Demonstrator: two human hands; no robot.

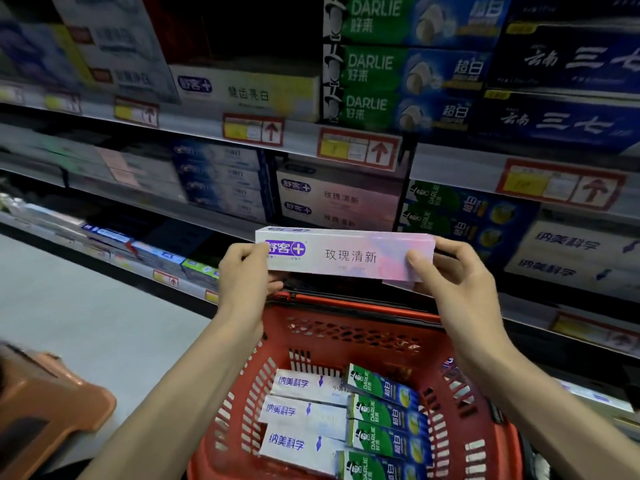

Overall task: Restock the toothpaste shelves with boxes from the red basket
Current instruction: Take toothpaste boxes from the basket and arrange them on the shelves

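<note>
Pink toothpaste box [346,254] held up over the red basket [346,327], shelf slot next

Above the basket's far rim, our left hand [242,271] pinches the box's left end, thumb on the front. Our right hand [453,275] grips the right end the same way, so the box sits level, label out, clear of the basket. Up beyond the basket there's a stack of matching pink boxes [339,199], so we reckon that's the spot. Keep it flat, line it up with the stack, slide it on top squarely and don't shove the ones underneath. Down in the basket lie white boxes [301,410] and, to their right, green boxes [384,410].
</note>
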